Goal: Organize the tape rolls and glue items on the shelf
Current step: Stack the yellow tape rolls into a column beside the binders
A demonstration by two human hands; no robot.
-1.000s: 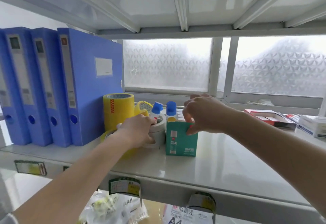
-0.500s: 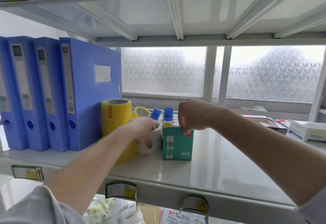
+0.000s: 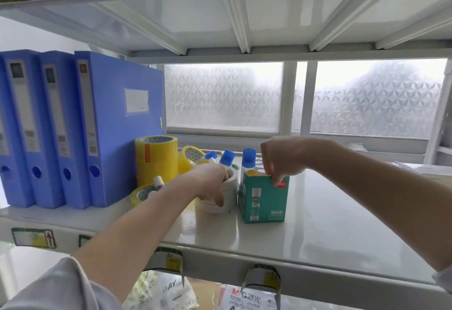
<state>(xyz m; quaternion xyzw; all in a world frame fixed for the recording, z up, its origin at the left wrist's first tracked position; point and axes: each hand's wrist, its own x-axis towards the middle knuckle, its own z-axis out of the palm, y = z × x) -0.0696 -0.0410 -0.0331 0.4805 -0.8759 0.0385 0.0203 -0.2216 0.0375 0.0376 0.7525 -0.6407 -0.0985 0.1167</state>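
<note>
On the white shelf (image 3: 318, 224) stands a green glue box (image 3: 263, 201), its top open. My right hand (image 3: 281, 160) pinches the box's upper edge with curled fingers. A stack of white tape rolls (image 3: 228, 194) sits left of the box, and my left hand (image 3: 210, 182) grips it from above, fingers inside the core. Blue-capped glue bottles (image 3: 248, 160) stand behind. A tall stack of yellow tape rolls (image 3: 156, 158) stands further left, with another yellow roll (image 3: 188, 161) leaning behind it and a flat clear-yellow roll (image 3: 143, 194) in front holding a small glue stick (image 3: 158, 182).
Three blue file boxes (image 3: 61, 126) stand at the shelf's left end. A frosted window (image 3: 244, 99) backs the shelf. Boxes and papers lie at the far right (image 3: 430, 170). Another shelf hangs overhead, and packaged goods (image 3: 244, 297) sit on the level below.
My right hand came down from above the green box and now pinches its top edge. My left hand stays on the white tape stack. The camera view dropped slightly.
</note>
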